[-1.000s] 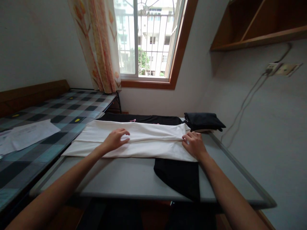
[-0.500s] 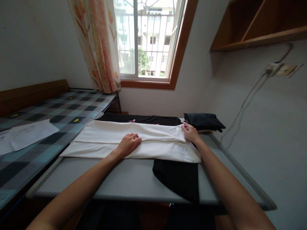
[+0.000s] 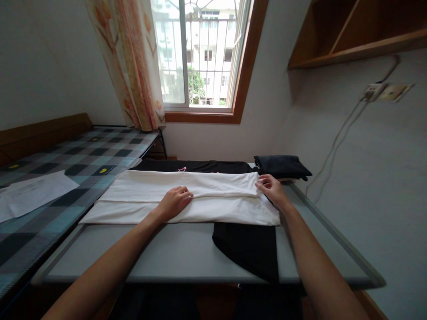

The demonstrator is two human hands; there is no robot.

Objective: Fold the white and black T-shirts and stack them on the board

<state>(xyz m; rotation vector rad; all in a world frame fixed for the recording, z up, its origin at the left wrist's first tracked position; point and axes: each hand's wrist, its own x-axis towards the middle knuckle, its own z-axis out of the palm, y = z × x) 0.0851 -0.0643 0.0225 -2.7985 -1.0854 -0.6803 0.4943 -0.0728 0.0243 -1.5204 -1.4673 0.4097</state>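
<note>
A long white garment (image 3: 213, 184) lies folded lengthwise on the grey tabletop (image 3: 167, 253). Its upper layer ends in a crease line along the middle. My left hand (image 3: 175, 202) rests on the white fabric near its centre, fingers lying over that line. At the right end, my right hand (image 3: 271, 189) touches the fabric's edge with its fingers bent and apart. Black fabric (image 3: 247, 249) sticks out from under the white toward the table's front edge. More black fabric with small pink marks (image 3: 200, 166) shows behind it. How the black and white parts join is hidden.
A dark folded garment (image 3: 282, 166) sits at the table's back right corner. To the left stands a bed with a checked cover (image 3: 80, 155) and paper sheets (image 3: 42, 191) on it. Cables (image 3: 336, 142) hang along the right wall under a wooden shelf (image 3: 360, 46).
My right hand has drawn back slightly from the far right corner of the white fabric, and its fingers have bent. My left hand stays on the cloth. The view has shifted slightly.
</note>
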